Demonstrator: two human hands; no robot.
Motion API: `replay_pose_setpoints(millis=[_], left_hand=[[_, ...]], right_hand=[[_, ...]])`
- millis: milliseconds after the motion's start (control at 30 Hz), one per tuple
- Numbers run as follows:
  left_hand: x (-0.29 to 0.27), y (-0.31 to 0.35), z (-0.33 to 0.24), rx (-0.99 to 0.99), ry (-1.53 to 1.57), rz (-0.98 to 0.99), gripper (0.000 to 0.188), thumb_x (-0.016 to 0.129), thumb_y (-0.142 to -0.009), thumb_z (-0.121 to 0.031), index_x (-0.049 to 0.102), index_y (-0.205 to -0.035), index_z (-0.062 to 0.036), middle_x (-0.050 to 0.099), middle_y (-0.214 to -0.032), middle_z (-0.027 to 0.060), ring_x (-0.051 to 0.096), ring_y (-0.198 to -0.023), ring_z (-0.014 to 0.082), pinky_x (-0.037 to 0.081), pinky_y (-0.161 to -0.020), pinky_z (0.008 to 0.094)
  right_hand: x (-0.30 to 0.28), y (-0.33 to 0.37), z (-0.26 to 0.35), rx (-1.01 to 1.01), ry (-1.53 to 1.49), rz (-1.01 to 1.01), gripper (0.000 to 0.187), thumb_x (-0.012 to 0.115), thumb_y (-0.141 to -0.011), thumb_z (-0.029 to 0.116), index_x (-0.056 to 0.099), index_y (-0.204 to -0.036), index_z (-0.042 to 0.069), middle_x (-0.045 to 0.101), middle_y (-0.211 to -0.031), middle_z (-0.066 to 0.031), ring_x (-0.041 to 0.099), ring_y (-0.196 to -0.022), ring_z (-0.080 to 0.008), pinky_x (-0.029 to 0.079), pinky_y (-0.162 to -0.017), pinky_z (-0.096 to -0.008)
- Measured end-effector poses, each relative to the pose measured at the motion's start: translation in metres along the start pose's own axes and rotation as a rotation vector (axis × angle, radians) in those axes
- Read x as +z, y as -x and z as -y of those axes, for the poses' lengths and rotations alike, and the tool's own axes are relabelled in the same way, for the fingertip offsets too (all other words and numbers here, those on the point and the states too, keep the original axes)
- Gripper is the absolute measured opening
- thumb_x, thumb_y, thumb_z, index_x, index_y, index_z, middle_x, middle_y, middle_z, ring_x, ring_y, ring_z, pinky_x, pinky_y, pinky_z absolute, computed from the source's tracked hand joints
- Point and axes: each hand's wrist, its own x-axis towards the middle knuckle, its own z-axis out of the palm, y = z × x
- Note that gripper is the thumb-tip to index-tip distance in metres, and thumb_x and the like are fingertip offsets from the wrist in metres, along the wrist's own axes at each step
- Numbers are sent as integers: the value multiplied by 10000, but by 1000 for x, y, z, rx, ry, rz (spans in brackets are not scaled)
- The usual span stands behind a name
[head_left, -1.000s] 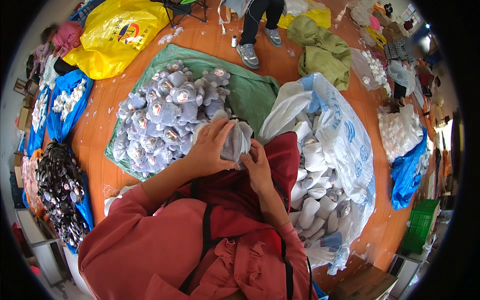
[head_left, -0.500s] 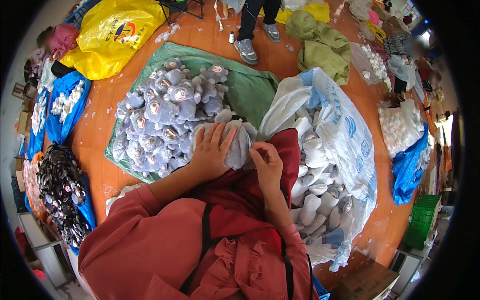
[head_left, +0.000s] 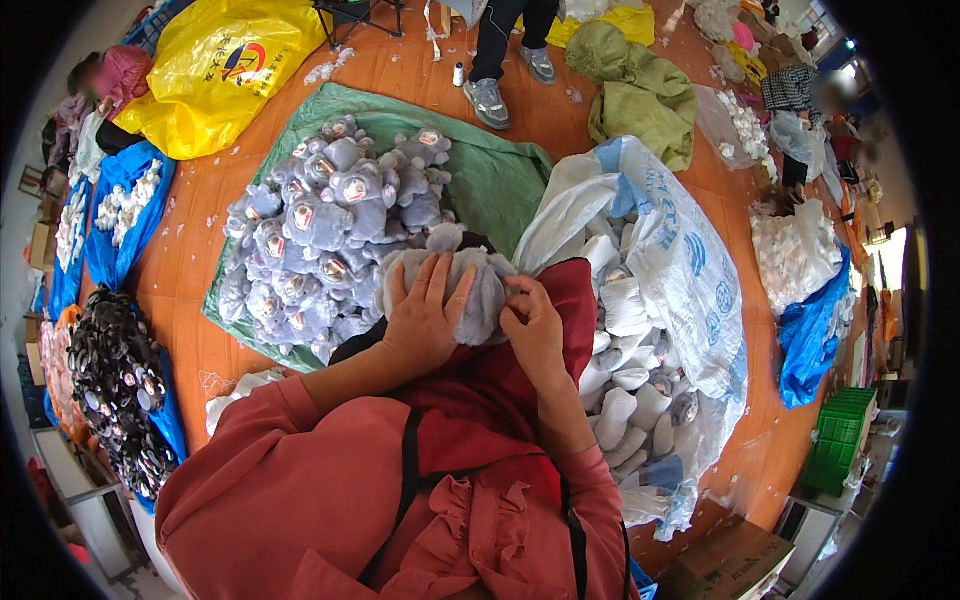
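A grey plush toy [head_left: 483,300] rests on my lap over the dark red apron [head_left: 450,385]. My left hand [head_left: 425,315] lies over its left side, with fingers bent round it and pressing into the fur. At the toy's right edge my right hand [head_left: 532,330] is closed in a pinch, its fingertips against the fur. Whatever is between those fingertips is too small to make out. Just beyond my left hand, a heap of similar grey plush toys [head_left: 320,230] with pale faces lies on a green sheet [head_left: 490,180].
On the right stands an open white woven sack [head_left: 690,270] of grey and white plush pieces [head_left: 625,400]. Dark plush pieces [head_left: 115,380] are heaped at left. A person's shoes [head_left: 488,103] are ahead, near a thread spool [head_left: 458,75]. A green crate [head_left: 840,440] is at far right.
My right fingers have curled in closer against the toy's right edge. The left hand keeps its place on the toy. The whole view has shifted slightly.
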Motion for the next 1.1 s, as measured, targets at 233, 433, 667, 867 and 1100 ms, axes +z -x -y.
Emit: replay_pose_setpoints(millis=[233,433,667,867,1100], left_hand=[[8,2,7,-79,74,-11,703,577,-829,-272,373,-1460,-37,376,-1448,302,385,-1333,467,247,-1056,678],[8,3,6,-88,41,-26,704,571,-840,-321,387,-1457,-36,390,-1434,314,400,-1324,467,261,-1050,678],[10,6,-3,-6,-113,55,688,560,-839,-319,400,-1463,-80,358,-1458,320,360,-1358,465,222,-1052,707],[-22,-1,-6,-12,109,215,847,709,-769,-343,343,-1491,-94,367,-1465,281,337,-1385,433,216,-1088,656],[-28,-26,47,-263,494,-42,692,742,-794,-392,493,-1341,-48,612,-1175,193,587,-1085,368,469,-913,421]], right_hand=[[17,1,-16,108,-910,-44,333,553,-888,-67,508,-1157,125,630,-957,-24,550,-751,-82,437,-597,-218],[8,2,-25,163,-915,43,383,629,-906,-14,475,-1231,117,628,-979,-44,565,-788,-94,452,-646,-215],[7,-2,2,119,-473,66,594,638,-907,14,369,-1432,81,646,-1031,-82,594,-873,-104,484,-733,-223],[6,0,0,218,-722,-1,569,606,-897,-22,432,-1429,83,650,-1015,-44,586,-842,-70,474,-713,-203],[0,2,-6,179,-651,120,474,566,-931,-2,491,-1388,96,638,-1059,-21,573,-894,-62,456,-765,-189]])
